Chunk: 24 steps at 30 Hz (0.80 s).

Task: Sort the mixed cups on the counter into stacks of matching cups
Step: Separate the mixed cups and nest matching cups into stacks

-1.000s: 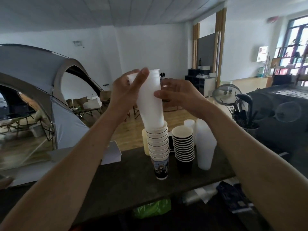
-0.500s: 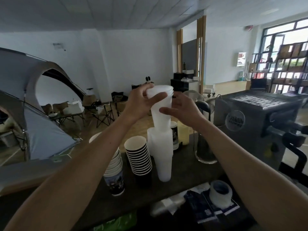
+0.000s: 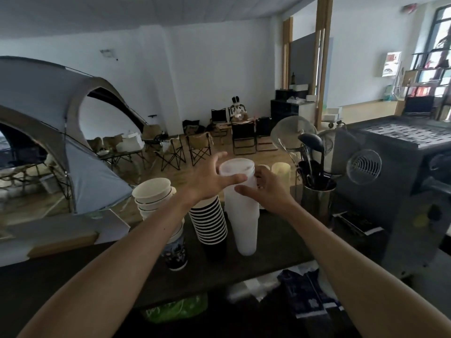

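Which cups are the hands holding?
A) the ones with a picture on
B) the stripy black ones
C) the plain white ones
C: the left hand and right hand grip the top of the white stack, beside the striped stack.

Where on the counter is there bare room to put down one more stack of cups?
Two bare patches: the counter left of the paper stack, in front of the white box; and a narrower strip between the plastic stack and the utensil pot. The three stacks stand crowded together, striped stack in the middle.
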Tool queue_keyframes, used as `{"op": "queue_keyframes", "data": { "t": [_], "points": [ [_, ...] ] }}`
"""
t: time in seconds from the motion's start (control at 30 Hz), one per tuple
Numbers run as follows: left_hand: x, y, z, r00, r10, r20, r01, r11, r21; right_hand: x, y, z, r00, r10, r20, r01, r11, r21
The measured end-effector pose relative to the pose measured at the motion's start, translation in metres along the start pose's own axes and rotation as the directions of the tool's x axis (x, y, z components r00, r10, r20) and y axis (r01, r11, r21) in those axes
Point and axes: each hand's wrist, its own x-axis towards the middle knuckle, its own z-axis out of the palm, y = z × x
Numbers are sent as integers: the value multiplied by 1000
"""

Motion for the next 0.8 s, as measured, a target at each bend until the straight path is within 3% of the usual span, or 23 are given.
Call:
{"op": "queue_keyframes", "data": {
  "t": [0.27, 0.37, 0.57, 0.67, 0.8],
  "points": [
    [3, -2, 2, 994, -64, 85, 55, 994, 98, -13, 13, 13, 1000, -15, -18, 17, 996, 90],
    [2, 1, 2, 994, -63, 84, 50, 988, 146, -18, 16, 14, 999, 14, 32, -15, 999, 35],
    [6, 9, 1, 995, -23, 101, 0, 974, 228, -41, 58, 29, 954, 268, 134, -254, 960, -117],
    [2, 12, -2, 997, 49, 66, -62, 976, 207, -55, 82, 44, 912, 392, 121, -366, 910, -193],
    [-3, 12, -4, 975, 221, 18, -216, 929, 301, -58, 94, 66, 899, 429, 93, -420, 902, -102]
  ]
}}
